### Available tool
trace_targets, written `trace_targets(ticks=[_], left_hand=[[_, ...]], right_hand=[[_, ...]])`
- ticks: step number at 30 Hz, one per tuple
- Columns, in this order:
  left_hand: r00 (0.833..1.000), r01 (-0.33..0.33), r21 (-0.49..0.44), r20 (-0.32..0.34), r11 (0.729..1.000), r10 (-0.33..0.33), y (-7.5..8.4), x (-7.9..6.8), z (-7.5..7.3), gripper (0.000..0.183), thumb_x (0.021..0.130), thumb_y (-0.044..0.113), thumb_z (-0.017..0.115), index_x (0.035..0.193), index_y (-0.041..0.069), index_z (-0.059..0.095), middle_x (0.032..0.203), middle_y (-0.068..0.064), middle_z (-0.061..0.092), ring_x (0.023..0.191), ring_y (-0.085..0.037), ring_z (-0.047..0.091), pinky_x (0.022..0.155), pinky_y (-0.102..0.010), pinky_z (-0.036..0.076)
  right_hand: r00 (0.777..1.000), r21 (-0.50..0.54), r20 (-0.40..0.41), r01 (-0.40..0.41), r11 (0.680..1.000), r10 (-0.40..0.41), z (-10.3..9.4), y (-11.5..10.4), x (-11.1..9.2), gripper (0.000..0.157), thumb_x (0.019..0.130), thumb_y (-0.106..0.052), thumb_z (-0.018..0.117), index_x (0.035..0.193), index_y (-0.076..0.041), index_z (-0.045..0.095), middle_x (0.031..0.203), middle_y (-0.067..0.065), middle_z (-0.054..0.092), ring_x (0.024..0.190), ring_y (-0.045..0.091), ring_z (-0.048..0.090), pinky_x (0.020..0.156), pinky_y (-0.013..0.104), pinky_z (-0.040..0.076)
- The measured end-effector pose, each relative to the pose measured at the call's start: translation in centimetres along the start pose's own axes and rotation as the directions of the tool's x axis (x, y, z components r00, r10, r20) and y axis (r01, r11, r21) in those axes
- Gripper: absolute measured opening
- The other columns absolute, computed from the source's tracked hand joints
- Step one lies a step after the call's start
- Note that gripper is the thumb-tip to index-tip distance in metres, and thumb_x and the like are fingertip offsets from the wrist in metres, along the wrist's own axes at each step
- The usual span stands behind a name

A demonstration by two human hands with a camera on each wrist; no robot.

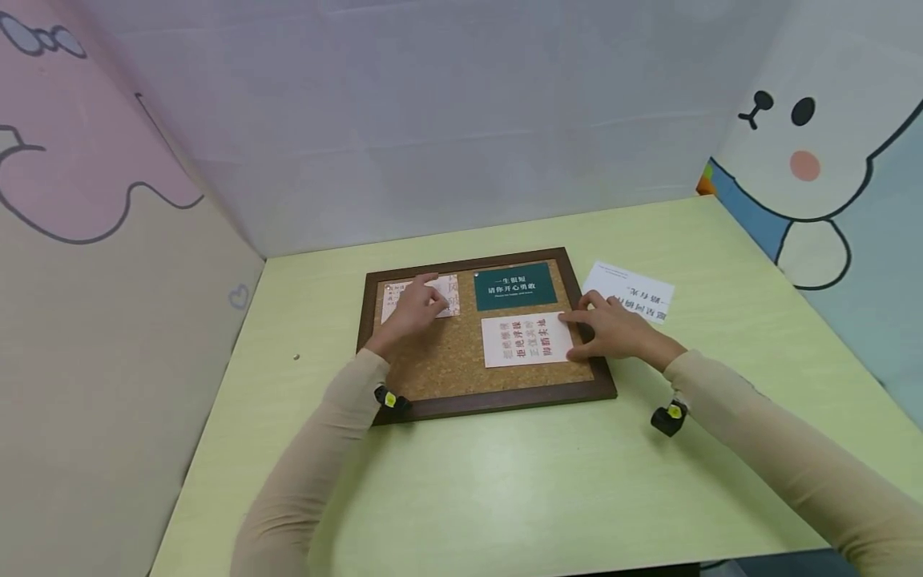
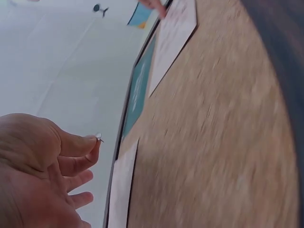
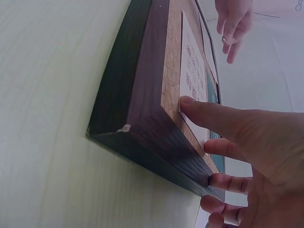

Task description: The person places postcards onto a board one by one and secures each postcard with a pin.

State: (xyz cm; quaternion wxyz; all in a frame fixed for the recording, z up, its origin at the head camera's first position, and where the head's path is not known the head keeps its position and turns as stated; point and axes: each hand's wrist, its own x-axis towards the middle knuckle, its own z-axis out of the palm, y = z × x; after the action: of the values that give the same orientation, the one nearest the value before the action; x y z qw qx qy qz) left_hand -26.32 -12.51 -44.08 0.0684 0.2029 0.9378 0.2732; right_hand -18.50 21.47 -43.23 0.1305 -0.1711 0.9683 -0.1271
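My left hand pinches a small thumbtack between thumb and index finger, its point facing away. It hovers over the left side of a cork board in a dark wooden frame. Behind it lies a pink-patterned card, partly hidden. My right hand spans the right edge of a white card with red lettering, pressing thumb and index fingertip at its two corners. Its other fingers rest on the board's frame. Above this card sits a dark green card with a tack at its upper left corner.
Another white card with black lettering lies on the table right of the board, partly under my right hand. A lone tack lies on the pale green table at the left. Walls with cartoon prints enclose the back and sides.
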Motion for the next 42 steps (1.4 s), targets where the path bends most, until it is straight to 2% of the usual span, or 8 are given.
trace_targets(ticks=[3,7,13,23,30,42], left_hand=[[0.999,-0.016,0.031,0.04,0.999,0.015,1.5,0.6,1.5,0.029,0.099,0.013,0.052,0.087,-0.003,0.073,0.153,-0.021,0.037,0.143,-0.036,0.034,0.113,-0.061,0.025],[0.998,-0.012,0.052,0.066,0.999,0.009,2.8,1.1,2.8,0.032,0.098,0.012,0.053,0.074,-0.002,0.07,0.154,-0.017,0.038,0.148,-0.03,0.027,0.113,-0.067,0.015],[0.997,0.001,0.06,0.079,0.998,-0.006,3.5,1.3,4.0,0.028,0.099,0.012,0.053,0.081,0.003,0.073,0.157,-0.012,0.033,0.149,-0.029,0.024,0.116,-0.064,0.011],[0.993,0.042,0.125,0.103,0.991,-0.055,4.2,2.0,4.1,0.029,0.1,0.014,0.051,0.081,0.006,0.072,0.156,-0.011,0.035,0.147,-0.028,0.027,0.117,-0.061,0.012],[0.988,0.071,0.152,0.121,0.986,-0.09,4.7,2.1,4.0,0.027,0.1,0.017,0.053,0.087,0.007,0.074,0.156,-0.01,0.035,0.148,-0.027,0.027,0.117,-0.06,0.013],[0.986,0.089,0.112,0.129,0.99,-0.104,5.0,2.2,3.9,0.026,0.101,0.017,0.054,0.089,0.005,0.074,0.156,-0.009,0.036,0.147,-0.027,0.028,0.116,-0.061,0.016]], right_hand=[[1.0,-0.002,-0.001,0.002,1.0,-0.002,0.1,-0.2,0.0,0.071,0.08,-0.046,0.078,0.14,-0.015,0.056,0.13,0.017,0.046,0.102,0.036,0.045,0.073,0.045,0.045],[1.0,-0.006,0.003,0.002,1.0,-0.002,0.2,-0.4,0.1,0.071,0.08,-0.046,0.077,0.14,-0.016,0.055,0.129,0.016,0.045,0.102,0.036,0.044,0.072,0.045,0.045],[1.0,-0.008,0.006,0.0,1.0,0.0,0.2,-0.6,0.2,0.071,0.08,-0.047,0.077,0.14,-0.017,0.055,0.128,0.015,0.045,0.1,0.034,0.043,0.07,0.041,0.043],[1.0,-0.006,0.005,-0.006,1.0,0.006,-0.2,-0.7,0.1,0.071,0.08,-0.046,0.077,0.14,-0.016,0.055,0.129,0.017,0.045,0.1,0.035,0.043,0.071,0.042,0.044],[1.0,-0.002,0.008,-0.009,1.0,0.009,-0.1,-0.6,0.1,0.071,0.081,-0.046,0.077,0.141,-0.015,0.054,0.129,0.017,0.045,0.1,0.036,0.044,0.072,0.043,0.045],[1.0,0.003,0.013,-0.019,1.0,0.019,-0.2,-0.5,-0.1,0.07,0.081,-0.045,0.077,0.141,-0.016,0.054,0.128,0.016,0.045,0.1,0.035,0.043,0.071,0.042,0.044]])
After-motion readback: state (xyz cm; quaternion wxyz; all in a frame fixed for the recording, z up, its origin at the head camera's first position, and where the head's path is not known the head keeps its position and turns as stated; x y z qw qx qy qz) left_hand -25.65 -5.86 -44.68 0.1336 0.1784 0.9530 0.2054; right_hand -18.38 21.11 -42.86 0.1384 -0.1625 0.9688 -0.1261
